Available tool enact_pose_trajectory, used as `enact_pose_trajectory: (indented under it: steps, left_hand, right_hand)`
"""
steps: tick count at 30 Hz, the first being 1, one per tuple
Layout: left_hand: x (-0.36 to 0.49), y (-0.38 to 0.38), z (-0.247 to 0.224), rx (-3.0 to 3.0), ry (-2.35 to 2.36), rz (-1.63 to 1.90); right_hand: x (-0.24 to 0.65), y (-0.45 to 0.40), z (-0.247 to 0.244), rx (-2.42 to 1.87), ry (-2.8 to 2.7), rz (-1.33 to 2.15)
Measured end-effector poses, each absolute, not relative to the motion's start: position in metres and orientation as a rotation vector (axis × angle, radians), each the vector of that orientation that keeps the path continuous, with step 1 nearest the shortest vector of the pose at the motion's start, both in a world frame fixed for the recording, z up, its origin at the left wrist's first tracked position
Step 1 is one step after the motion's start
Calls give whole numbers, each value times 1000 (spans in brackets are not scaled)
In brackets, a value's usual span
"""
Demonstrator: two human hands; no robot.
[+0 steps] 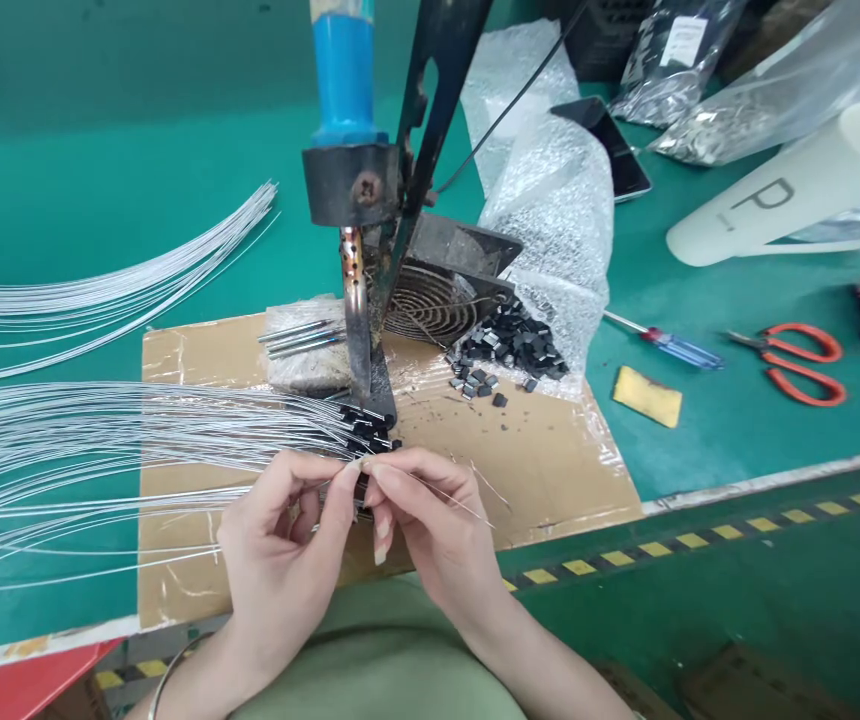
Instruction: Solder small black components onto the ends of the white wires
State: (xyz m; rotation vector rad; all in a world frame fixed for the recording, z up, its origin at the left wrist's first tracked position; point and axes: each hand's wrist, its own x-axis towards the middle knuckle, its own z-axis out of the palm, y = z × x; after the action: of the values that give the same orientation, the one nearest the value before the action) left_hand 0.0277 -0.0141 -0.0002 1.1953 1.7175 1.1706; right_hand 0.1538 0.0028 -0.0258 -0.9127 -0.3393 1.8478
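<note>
Pinched closed, the thumb and forefinger of the left hand nearly meet the closed fingertips of the right hand, just on the near side of the soldering iron. They grip a thin wire; what sits exactly inside the pinch is too hidden to tell. The wire's long axis slants across the right hand, its free end pointing rightward and toward the wearer, away from the soldering iron. It is hair-fine, pale and almost straight. Around the soldering iron's tip cluster blocky black connectors, with smooth white wires stretching leftward from them. Brown cardboard with shiny, wrinkled tape spreads beneath the soldering iron. Just right of the iron stands a grimy fan with a ringed grille, then a heap of angular black pieces against crinkled bubble wrap. Farther right of the iron lie a screwdriver with a translucent blue handle, a stained yellow sponge and orange-handled scissors
</note>
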Motion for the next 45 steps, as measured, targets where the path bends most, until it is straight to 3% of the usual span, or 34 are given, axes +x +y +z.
enact_pose_trajectory:
  steps: [6, 13, 23, 29, 36, 45]
  left_hand:
    - [32, -9, 7, 1045, 1780, 1127]
    - [24, -3, 8, 924, 1722, 1095]
    - [25, -4, 12, 1011, 1759, 1095]
    - [17, -4, 7, 1116, 1723, 1048]
    - [20, -1, 17, 1091, 1748, 1037]
    - [15, 1, 16, 1059, 1708, 1057]
  right_hand:
    - [168, 2, -30, -1070, -683, 1638]
    - [255, 34, -54, -1882, -1313, 365]
    - [267, 34, -47, -1900, -1793, 150]
    - [262, 31, -53, -1832, -1705, 209]
    - [214, 16, -36, -1493, -1066, 994]
    - [173, 17, -14, -1221, -825, 1478]
